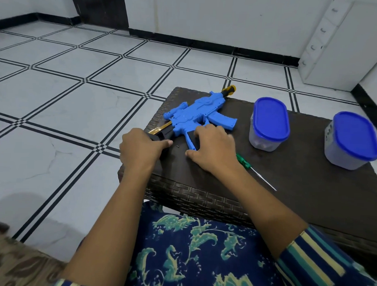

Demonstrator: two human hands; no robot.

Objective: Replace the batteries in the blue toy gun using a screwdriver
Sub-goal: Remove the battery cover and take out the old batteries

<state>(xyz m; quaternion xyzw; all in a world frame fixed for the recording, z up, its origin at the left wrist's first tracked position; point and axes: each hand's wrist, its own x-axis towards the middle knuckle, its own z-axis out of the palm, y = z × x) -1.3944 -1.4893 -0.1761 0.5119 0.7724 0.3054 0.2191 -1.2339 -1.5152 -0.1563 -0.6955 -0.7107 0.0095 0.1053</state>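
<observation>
A blue toy gun point(197, 113) lies on its side on a dark wicker table point(289, 172), its yellow-and-black muzzle pointing away at the far edge. My left hand point(140, 149) grips the gun's black stock at the table's left edge. My right hand point(213, 150) covers the gun's blue handle, fingers curled over it and thumb at its lower end. A tiny dark screw point(177, 146) lies on the table between my hands. A green-handled screwdriver point(253, 169) lies loose on the table just right of my right wrist.
Two clear containers with blue lids stand on the table, one in the middle point(269, 124), one at the right edge point(352, 140). White tiled floor with black lines surrounds the table. A white cabinet point(336, 41) stands at the back right. My patterned lap is below.
</observation>
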